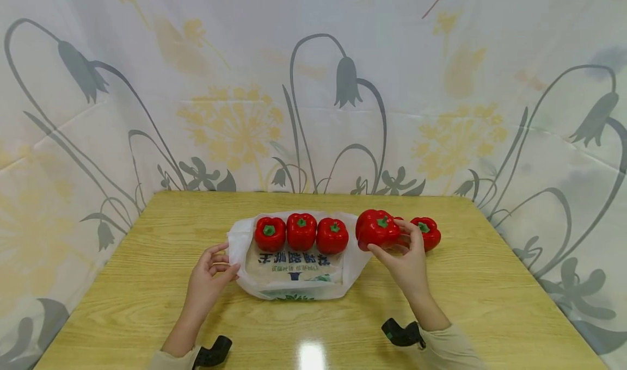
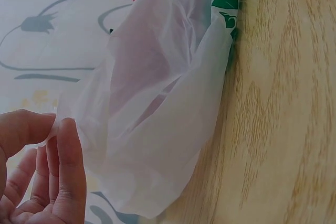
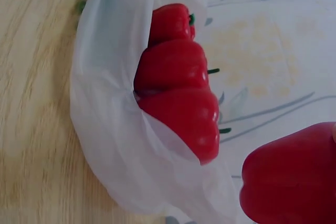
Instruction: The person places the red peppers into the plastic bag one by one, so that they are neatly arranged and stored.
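Observation:
A white, partly see-through plastic bag (image 1: 254, 283) with green print lies open on the table. Inside it, three red bell peppers with green stems stand in a row: a left one (image 1: 270, 234), a middle one (image 1: 301, 232) and a right one (image 1: 332, 236). My left hand (image 1: 209, 277) pinches the bag's left edge between thumb and forefinger, as the left wrist view shows at the bag's thin film (image 2: 152, 150). Over the bag's right edge, my right hand (image 1: 410, 261) grips another red bell pepper (image 1: 373, 229), also seen in the right wrist view.
Right of the held pepper, a further red bell pepper (image 1: 427, 233) sits on the wooden table (image 1: 470, 283). A sliver of red shows behind the held pepper, mostly hidden. A flower-patterned cloth (image 1: 313, 114) hangs behind the table's far edge.

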A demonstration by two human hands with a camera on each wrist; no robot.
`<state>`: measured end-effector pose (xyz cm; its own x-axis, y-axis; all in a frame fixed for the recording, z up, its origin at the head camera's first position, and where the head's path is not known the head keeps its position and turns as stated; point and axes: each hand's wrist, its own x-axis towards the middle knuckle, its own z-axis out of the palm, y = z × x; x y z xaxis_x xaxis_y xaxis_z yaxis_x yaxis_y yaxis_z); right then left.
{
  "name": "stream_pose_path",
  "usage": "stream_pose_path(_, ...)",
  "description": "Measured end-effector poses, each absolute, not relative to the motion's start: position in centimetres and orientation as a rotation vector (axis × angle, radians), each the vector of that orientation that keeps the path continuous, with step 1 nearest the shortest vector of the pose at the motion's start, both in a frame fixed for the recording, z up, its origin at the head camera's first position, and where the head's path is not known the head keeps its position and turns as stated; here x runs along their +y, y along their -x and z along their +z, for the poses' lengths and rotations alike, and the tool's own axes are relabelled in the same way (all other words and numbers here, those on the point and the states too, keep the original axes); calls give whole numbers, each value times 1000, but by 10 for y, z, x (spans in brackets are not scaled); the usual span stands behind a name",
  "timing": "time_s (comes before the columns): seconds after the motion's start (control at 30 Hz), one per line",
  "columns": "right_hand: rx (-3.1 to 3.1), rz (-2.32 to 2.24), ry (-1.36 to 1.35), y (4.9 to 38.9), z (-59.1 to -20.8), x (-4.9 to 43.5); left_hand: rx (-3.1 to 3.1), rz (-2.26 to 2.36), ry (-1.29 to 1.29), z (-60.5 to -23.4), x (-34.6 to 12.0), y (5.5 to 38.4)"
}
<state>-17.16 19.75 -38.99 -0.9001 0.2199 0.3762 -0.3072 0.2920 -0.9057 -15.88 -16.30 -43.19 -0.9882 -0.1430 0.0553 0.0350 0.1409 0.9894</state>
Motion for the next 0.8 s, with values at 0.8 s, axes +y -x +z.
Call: stream_pose_path(0.8,-2167,1729,-140,172,-401,159,-2270,-1983,-101,-432,-162,158)
